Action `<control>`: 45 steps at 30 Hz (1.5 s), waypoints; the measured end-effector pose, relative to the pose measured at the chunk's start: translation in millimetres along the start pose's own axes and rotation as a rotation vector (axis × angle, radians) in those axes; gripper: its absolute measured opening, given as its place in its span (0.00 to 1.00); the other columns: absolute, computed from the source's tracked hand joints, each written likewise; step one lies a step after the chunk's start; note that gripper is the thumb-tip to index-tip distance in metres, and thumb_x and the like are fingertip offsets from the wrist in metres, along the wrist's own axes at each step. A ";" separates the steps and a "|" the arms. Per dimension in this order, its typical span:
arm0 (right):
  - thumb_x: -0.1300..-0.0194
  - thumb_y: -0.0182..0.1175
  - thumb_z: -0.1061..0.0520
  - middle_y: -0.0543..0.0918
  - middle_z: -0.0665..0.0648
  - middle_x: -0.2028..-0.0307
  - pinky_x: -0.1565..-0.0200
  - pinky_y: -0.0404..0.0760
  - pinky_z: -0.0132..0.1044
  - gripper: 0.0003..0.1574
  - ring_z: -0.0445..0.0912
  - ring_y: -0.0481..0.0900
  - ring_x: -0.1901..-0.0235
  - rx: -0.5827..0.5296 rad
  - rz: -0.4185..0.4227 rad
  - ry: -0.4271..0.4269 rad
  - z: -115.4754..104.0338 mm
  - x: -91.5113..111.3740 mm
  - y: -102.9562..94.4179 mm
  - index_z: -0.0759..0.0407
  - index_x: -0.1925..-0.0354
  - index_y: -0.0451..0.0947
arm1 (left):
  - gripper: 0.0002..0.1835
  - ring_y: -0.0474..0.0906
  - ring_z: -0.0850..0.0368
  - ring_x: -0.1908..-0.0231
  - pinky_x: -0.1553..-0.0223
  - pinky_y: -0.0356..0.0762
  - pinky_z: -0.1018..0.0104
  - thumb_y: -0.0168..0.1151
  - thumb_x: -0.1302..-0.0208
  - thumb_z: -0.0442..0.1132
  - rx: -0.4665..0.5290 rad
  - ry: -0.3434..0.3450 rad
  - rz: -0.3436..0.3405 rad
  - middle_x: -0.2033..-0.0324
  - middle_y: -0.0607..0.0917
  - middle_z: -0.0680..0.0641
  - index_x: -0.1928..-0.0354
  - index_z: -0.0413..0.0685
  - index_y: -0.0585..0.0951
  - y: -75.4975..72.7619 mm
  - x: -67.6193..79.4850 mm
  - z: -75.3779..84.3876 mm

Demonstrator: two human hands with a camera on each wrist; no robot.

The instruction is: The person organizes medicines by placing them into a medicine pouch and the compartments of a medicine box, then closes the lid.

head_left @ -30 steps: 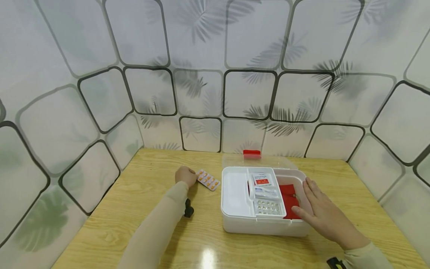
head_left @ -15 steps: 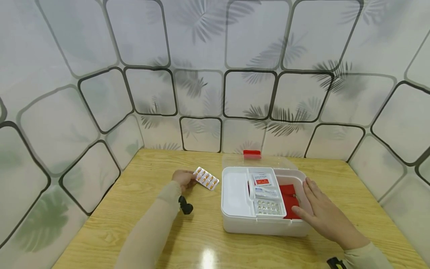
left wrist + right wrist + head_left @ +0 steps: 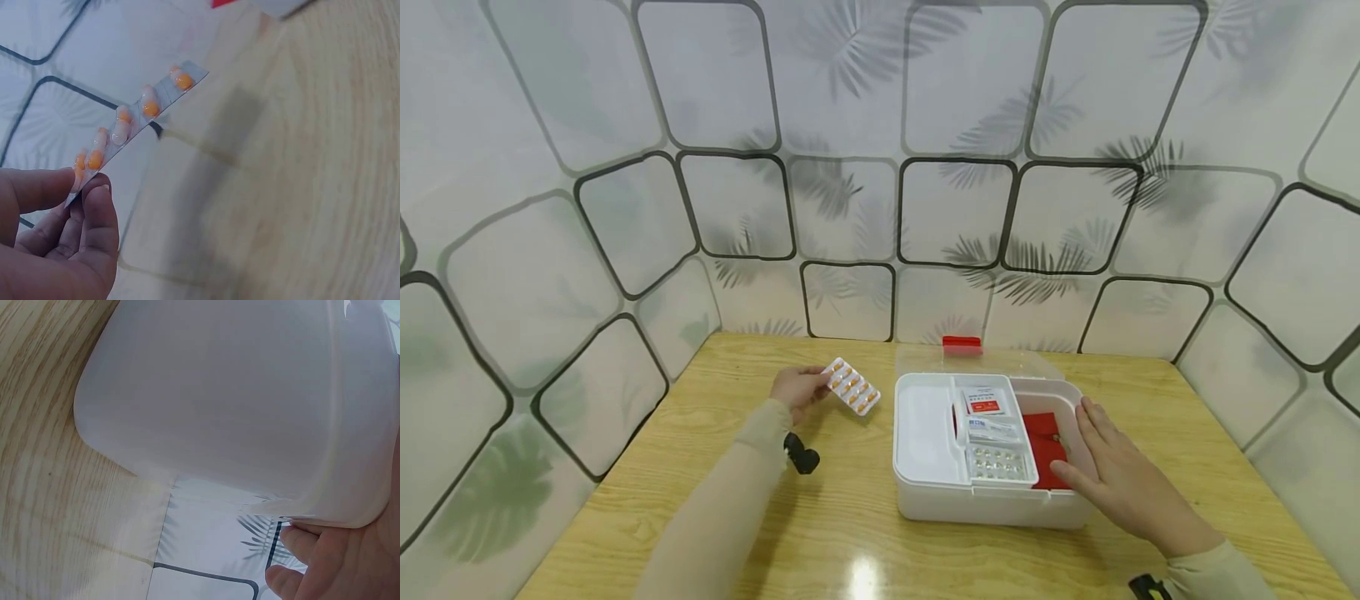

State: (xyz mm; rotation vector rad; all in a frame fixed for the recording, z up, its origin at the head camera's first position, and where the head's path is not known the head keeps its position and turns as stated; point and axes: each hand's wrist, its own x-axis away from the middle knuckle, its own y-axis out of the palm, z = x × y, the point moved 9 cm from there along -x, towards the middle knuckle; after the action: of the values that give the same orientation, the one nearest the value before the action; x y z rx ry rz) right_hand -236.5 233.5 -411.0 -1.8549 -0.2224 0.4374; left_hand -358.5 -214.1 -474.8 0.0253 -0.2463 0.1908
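My left hand point(image 3: 799, 389) pinches one end of a blister pack of capsules point(image 3: 853, 387), thumb on the capsule side and fingers behind. In the left wrist view the pack point(image 3: 134, 119) is raised off the wood and tilted, its orange and white capsules showing. My right hand point(image 3: 1116, 475) lies with straight fingers along the right rim of a white medicine box point(image 3: 992, 507). From the right wrist camera, the box's side wall point(image 3: 212, 394) fills the view, with fingers point(image 3: 328, 556) at its rim.
A white tray point(image 3: 925, 429) sits in the box, holding a red-and-white packet point(image 3: 983, 402), a blue-and-white packet point(image 3: 994, 430) and a clear blister pack point(image 3: 998, 463). Beside it lies a red pouch point(image 3: 1045, 446). The clear lid point(image 3: 1007, 360) with its red latch point(image 3: 962, 343) lies open behind.
My left hand has picked the capsule blister pack up off the table and drawn it slightly left and back, tilting it up. The right hand stays on the box rim.
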 end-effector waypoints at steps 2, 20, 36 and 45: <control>0.33 0.51 0.33 0.44 0.68 0.27 0.38 0.55 0.65 0.57 0.65 0.44 0.29 -0.004 0.001 0.000 -0.3 -0.1 -0.2 0.71 0.28 0.45 | 0.17 0.79 0.55 0.63 0.59 0.79 0.67 0.59 0.34 0.29 0.012 0.017 -0.010 0.55 0.80 0.37 0.44 0.30 0.75 -1.1 2.1 8.5; 0.33 0.51 0.32 0.44 0.68 0.27 0.38 0.56 0.64 0.57 0.65 0.45 0.29 -0.011 0.000 0.004 -1.2 1.8 -1.1 0.71 0.28 0.44 | 0.17 0.78 0.57 0.62 0.54 0.78 0.64 0.58 0.33 0.30 -0.058 0.163 -0.225 0.55 0.79 0.41 0.43 0.33 0.76 37.9 57.4 86.6; 0.36 0.54 0.31 0.46 0.69 0.27 0.39 0.59 0.64 0.60 0.65 0.46 0.29 -0.027 -0.002 -0.007 -12.9 1.9 1.6 0.73 0.29 0.47 | 0.13 0.81 0.55 0.63 0.56 0.80 0.61 0.60 0.34 0.33 -0.321 0.172 -0.397 0.58 0.83 0.42 0.50 0.36 0.81 102.5 104.5 78.3; 0.39 0.56 0.30 0.50 0.72 0.29 0.38 0.61 0.62 0.60 0.66 0.49 0.30 0.017 0.020 -0.051 -35.0 -2.6 7.9 0.73 0.30 0.52 | 0.10 0.80 0.57 0.67 0.64 0.81 0.65 0.62 0.35 0.33 -0.494 0.248 -0.397 0.64 0.83 0.46 0.53 0.39 0.83 110.6 108.5 75.3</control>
State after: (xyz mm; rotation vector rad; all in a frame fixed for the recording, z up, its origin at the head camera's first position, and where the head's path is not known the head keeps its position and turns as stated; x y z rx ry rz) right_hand -225.2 199.5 -408.5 -1.8325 -0.2345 0.4995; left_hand -294.4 -89.2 -375.0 -0.4352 -0.0329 -0.2652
